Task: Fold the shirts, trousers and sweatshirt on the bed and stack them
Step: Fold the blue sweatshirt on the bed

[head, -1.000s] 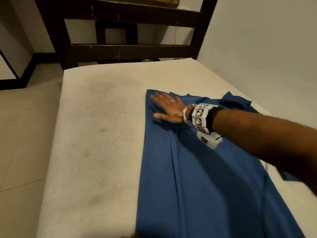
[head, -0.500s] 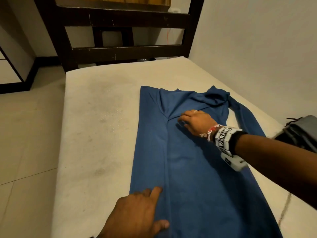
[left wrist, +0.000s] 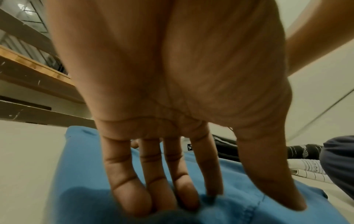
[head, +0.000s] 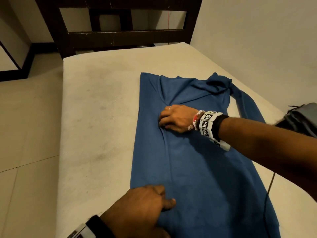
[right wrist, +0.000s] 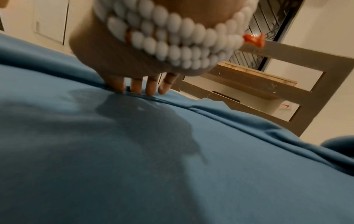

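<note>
One blue shirt [head: 197, 160] laid lengthwise on the bed [head: 96, 117], pressed by two hands.

The shirt's near hem is cut off by the frame, and one sleeve is bunched at the far end. The grey clothes [head: 301, 117] at the right edge are only partly seen. Since half a second ago, the right hand [head: 178, 118] is seen lower along the centre fold, fingers [right wrist: 149, 89] bent, tips pressing the crease, gripping nothing. The left hand [head: 145, 201] is laid flat near the hem, fingers [left wrist: 130, 189] straight.
</note>
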